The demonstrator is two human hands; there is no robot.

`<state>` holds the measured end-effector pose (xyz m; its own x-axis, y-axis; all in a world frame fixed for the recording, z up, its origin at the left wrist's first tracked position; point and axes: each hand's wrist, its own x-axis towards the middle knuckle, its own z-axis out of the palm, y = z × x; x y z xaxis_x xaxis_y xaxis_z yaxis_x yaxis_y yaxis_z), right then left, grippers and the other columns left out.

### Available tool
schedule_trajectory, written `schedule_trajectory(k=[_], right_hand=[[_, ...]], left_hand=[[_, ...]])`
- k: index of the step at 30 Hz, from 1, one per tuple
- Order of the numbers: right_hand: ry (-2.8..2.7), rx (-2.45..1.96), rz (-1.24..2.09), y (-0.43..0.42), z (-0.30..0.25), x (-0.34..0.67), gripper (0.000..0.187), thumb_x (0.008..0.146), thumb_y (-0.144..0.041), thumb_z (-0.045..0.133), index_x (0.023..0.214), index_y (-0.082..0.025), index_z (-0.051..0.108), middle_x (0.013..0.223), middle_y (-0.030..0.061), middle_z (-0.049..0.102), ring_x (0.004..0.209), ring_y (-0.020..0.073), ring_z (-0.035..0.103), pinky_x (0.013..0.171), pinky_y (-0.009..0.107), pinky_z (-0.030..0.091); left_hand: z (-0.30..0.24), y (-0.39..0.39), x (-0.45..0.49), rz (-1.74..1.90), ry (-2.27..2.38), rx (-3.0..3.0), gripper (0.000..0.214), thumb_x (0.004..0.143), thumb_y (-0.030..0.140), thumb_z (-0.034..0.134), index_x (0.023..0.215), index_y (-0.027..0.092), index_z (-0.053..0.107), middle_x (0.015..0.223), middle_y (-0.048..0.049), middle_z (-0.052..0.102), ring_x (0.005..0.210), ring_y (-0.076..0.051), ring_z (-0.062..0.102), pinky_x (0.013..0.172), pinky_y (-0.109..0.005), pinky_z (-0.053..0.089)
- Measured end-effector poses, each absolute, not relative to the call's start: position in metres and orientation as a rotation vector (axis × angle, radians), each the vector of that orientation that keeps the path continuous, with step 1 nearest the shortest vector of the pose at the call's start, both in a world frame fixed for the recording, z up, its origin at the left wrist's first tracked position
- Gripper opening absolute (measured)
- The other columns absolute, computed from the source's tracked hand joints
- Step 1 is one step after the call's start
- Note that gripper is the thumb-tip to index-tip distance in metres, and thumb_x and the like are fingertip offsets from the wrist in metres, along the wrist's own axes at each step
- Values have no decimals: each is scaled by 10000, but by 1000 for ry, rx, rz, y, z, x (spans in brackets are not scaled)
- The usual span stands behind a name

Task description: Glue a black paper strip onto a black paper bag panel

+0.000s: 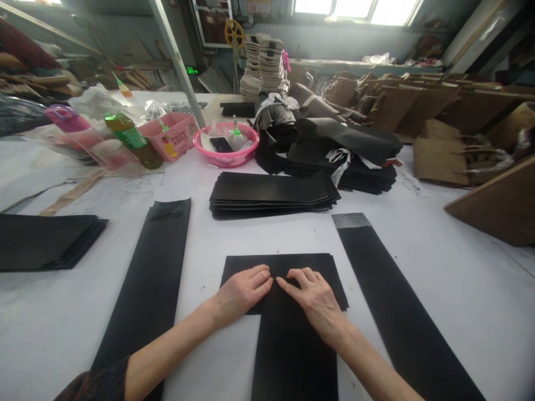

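A long black strip (pixel 296 362) runs toward me, its far end lying over a black rectangular piece (pixel 280 260) set crosswise on the table. My left hand (pixel 246 287) rests on both pieces, fingers pressed together at the strip's far left corner. Facing it, my right hand (pixel 312 295) has thumb and fingers bent in a pinch at the same far edge. The fingertips of both hands nearly meet there. Whatever part of the edge sits under the fingertips is hidden.
Long black strips flank me, a left strip (pixel 152 278) and a right strip (pixel 401 301). Beyond are a stack of black pieces (pixel 267 189), a pink basin (pixel 225 159), a pink box (pixel 169 136) and a bottle (pixel 134 142). Brown bags (pixel 438 150) stand right; another black stack (pixel 45 242) lies left.
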<state>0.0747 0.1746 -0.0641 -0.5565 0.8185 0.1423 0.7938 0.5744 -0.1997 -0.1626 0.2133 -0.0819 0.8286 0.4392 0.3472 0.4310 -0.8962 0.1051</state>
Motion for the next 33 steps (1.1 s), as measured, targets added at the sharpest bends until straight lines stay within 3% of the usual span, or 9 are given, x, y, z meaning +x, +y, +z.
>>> schedule_trajectory(k=[15, 24, 33], right_hand=[[-2629, -1359, 97, 172, -59, 66, 444, 888, -50, 532, 1300, -216, 510, 1151, 84, 540, 1019, 236, 496, 869, 381, 472], [-2609, -1330, 42, 173, -59, 69, 362, 913, -113, 559, 1257, -222, 548, 1101, 69, 568, 965, 206, 529, 830, 344, 478], [-2560, -1409, -17, 168, -63, 87, 356, 897, -82, 557, 1223, -226, 577, 1139, 63, 581, 950, 218, 537, 784, 349, 484]], left_hand=[[-80, 211, -160, 441, 741, 3055, 227, 956, 59, 428, 1137, 39, 565, 1177, -153, 552, 1194, -265, 502, 1037, -398, 487], [-73, 203, -155, 250, 777, 3225, 350, 910, 18, 446, 1255, 5, 501, 1191, -184, 546, 1182, -314, 512, 1022, -432, 483], [-72, 200, -152, 167, 795, 3295, 379, 870, -11, 475, 1247, -27, 508, 1204, -221, 550, 1189, -350, 510, 986, -433, 508]])
